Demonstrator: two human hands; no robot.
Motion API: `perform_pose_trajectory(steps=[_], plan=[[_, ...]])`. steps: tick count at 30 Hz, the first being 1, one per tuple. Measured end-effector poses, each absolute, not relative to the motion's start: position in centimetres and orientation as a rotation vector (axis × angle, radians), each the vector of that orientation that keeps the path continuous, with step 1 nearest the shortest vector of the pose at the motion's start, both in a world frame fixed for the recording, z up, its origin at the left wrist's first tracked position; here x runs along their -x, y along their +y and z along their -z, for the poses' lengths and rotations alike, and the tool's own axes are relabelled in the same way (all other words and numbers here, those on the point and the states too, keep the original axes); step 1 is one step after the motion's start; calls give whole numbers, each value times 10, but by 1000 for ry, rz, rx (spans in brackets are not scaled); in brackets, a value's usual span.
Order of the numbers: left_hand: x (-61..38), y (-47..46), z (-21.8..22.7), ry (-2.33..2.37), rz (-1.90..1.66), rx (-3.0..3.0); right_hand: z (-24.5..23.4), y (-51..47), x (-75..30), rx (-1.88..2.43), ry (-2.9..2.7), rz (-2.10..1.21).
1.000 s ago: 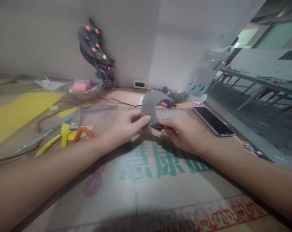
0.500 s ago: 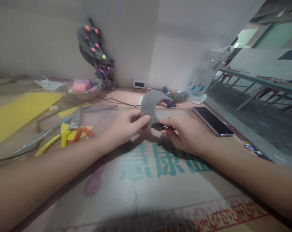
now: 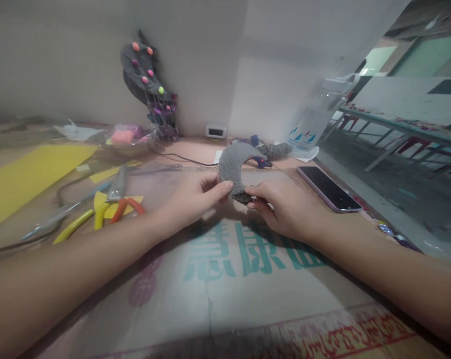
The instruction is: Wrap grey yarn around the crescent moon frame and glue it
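Note:
A grey crescent wrapped in yarn (image 3: pixel 231 164) is held just above the printed cardboard (image 3: pixel 225 299). My left hand (image 3: pixel 199 195) is closed on its left side, the thumb pressed on the wound face. At the lower tip, which looks dark, the thumb and forefinger of my right hand (image 3: pixel 281 202) pinch the end; whether they also grip a loose strand is too small to tell. Behind the crescent lies a bundle of grey yarn (image 3: pixel 279 149). Close to it are small dark blue pieces (image 3: pixel 260 160), partly hidden by the crescent.
A phone (image 3: pixel 328 188) lies at right, near the table edge, with a water bottle (image 3: pixel 309 119) behind it. Pliers (image 3: pixel 126 207) and yellow sheets (image 3: pixel 31 174) are at left. A larger decorated grey crescent (image 3: pixel 141 75) leans on the wall near a small digital clock (image 3: pixel 216 131).
Both hands keep their grip on the crescent. My right fingers have shifted very slightly at the lower tip, and the whole view has moved a little.

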State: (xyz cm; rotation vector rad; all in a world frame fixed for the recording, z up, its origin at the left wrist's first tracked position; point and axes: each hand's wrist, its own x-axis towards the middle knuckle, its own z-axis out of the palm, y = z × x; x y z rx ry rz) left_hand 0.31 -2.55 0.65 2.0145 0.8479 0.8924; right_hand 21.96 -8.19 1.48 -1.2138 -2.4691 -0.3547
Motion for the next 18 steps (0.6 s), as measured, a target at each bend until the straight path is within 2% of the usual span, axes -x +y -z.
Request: perform_pose_trajectory(steps=[10, 16, 18], plan=[[-2, -25, -6, 844, -889, -2021, -9, -81, -223, 1117, -2436, 389], [-2, -23, -4, 843, -892, -2025, -6, -83, -224, 722, -2474, 471], [-2, -24, -5, 853, -892, -2027, -6, -84, -224, 755, -2460, 453]])
